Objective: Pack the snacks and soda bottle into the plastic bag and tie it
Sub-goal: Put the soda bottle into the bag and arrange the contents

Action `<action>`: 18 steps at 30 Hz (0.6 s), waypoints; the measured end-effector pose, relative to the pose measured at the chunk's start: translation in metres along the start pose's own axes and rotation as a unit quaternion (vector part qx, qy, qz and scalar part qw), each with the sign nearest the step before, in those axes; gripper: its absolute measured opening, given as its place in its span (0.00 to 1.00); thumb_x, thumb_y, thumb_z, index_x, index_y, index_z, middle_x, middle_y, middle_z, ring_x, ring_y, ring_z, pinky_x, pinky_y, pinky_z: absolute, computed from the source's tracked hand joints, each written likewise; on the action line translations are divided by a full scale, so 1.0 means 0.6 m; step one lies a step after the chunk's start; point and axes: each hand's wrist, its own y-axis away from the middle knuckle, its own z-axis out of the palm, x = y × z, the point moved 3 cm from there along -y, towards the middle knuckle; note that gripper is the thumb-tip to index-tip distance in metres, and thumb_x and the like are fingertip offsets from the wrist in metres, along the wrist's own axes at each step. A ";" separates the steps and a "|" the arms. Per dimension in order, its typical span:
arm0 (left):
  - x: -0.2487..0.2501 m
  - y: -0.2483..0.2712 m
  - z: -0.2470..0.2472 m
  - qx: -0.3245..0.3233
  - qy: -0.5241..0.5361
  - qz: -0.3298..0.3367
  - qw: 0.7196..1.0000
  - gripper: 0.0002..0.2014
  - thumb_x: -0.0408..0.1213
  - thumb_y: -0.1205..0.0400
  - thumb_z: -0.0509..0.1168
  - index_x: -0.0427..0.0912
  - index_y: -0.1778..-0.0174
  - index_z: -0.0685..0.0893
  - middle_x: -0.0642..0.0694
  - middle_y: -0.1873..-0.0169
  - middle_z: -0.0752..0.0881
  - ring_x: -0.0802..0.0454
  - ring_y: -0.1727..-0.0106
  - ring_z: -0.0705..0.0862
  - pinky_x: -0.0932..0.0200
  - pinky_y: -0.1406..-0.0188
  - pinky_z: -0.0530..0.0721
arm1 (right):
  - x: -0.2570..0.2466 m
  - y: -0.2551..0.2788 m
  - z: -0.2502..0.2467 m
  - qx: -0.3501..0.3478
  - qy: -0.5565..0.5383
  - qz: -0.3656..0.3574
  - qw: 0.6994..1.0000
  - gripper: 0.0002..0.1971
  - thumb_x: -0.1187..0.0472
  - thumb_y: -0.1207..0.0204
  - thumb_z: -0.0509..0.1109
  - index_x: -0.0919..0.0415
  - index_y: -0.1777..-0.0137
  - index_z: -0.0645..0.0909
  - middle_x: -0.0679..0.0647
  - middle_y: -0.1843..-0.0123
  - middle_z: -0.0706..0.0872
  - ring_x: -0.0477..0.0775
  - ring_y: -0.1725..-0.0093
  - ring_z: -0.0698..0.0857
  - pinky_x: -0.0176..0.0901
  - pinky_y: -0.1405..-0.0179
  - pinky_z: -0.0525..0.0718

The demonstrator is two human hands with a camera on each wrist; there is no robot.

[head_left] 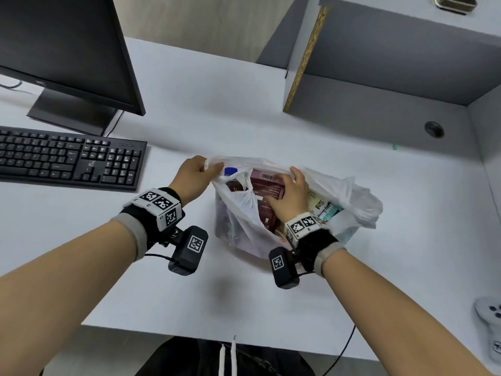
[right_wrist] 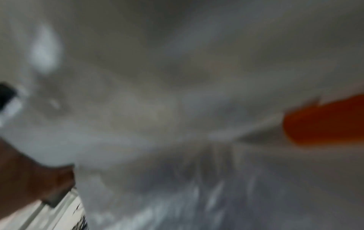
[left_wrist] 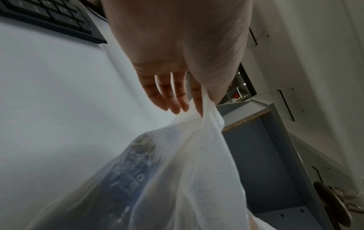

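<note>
A thin white plastic bag stands open on the white desk. Inside it are a soda bottle with a blue cap, a maroon snack box and a teal-and-white snack pack. My left hand pinches the bag's left handle and holds it up; the left wrist view shows the left hand with thumb and forefinger on that handle of the bag. My right hand is in the bag's mouth, curled over the maroon box. The right wrist view is blurred white plastic.
A black keyboard and a monitor stand to the left. A grey shelf unit overhangs the back right. A white game controller lies at the right edge. The desk's front edge is close to my body.
</note>
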 end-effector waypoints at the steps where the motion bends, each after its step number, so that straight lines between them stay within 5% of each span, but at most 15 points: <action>1: -0.003 0.001 0.000 -0.004 -0.009 -0.009 1.000 0.15 0.40 0.20 0.64 0.29 0.58 0.83 0.40 0.58 0.80 0.46 0.57 0.77 0.49 0.52 0.77 | 0.011 0.004 -0.012 0.023 -0.021 0.017 0.999 0.19 0.59 0.29 0.73 0.58 0.37 0.81 0.58 0.22 0.70 0.59 0.22 0.68 0.48 0.22 0.65; 3: -0.008 0.003 0.006 -0.015 -0.016 -0.023 0.999 0.07 0.36 0.20 0.65 0.35 0.57 0.84 0.42 0.61 0.83 0.46 0.58 0.79 0.57 0.54 0.77 | 0.035 0.014 -0.040 0.071 -0.032 0.059 0.995 0.11 0.62 0.27 0.69 0.59 0.45 0.83 0.57 0.35 0.82 0.57 0.35 0.81 0.41 0.38 0.75; 5: -0.011 0.008 0.019 -0.029 -0.011 -0.044 0.999 0.08 0.33 0.21 0.64 0.36 0.49 0.84 0.48 0.63 0.83 0.51 0.60 0.80 0.65 0.62 0.76 | 0.057 0.021 -0.055 0.055 -0.006 0.109 0.992 0.12 0.60 0.24 0.66 0.61 0.42 0.81 0.58 0.40 0.84 0.58 0.40 0.83 0.40 0.47 0.76; 8: -0.019 0.010 0.040 -0.050 -0.008 -0.091 0.995 0.13 0.32 0.21 0.62 0.34 0.42 0.83 0.43 0.54 0.83 0.49 0.56 0.80 0.63 0.62 0.75 | 0.073 0.032 -0.042 -0.066 -0.066 0.176 0.980 0.24 0.58 0.18 0.61 0.69 0.25 0.68 0.65 0.26 0.75 0.62 0.27 0.75 0.42 0.34 0.71; 11: -0.021 0.009 0.050 -0.066 -0.012 -0.122 0.990 0.13 0.33 0.23 0.63 0.32 0.45 0.83 0.39 0.52 0.83 0.45 0.51 0.80 0.54 0.52 0.78 | 0.073 0.027 -0.035 -0.075 -0.075 0.193 0.975 0.21 0.57 0.22 0.67 0.67 0.32 0.75 0.63 0.32 0.81 0.61 0.33 0.79 0.36 0.47 0.72; 15: -0.015 0.008 0.051 -0.062 0.032 -0.118 0.991 0.09 0.30 0.22 0.61 0.37 0.48 0.82 0.38 0.50 0.84 0.43 0.49 0.82 0.53 0.52 0.84 | 0.067 0.012 -0.015 -0.072 -0.027 0.181 0.981 0.20 0.47 0.38 0.70 0.49 0.45 0.79 0.55 0.45 0.89 0.59 0.48 0.87 0.45 0.44 0.84; 18: -0.009 0.005 0.042 -0.038 0.063 -0.083 0.994 0.09 0.30 0.20 0.58 0.37 0.47 0.81 0.37 0.49 0.84 0.42 0.49 0.83 0.49 0.49 0.86 | 0.058 0.016 -0.006 -0.103 0.010 0.134 0.986 0.31 0.52 0.39 0.74 0.47 0.34 0.72 0.57 0.39 0.86 0.61 0.43 0.86 0.50 0.41 0.83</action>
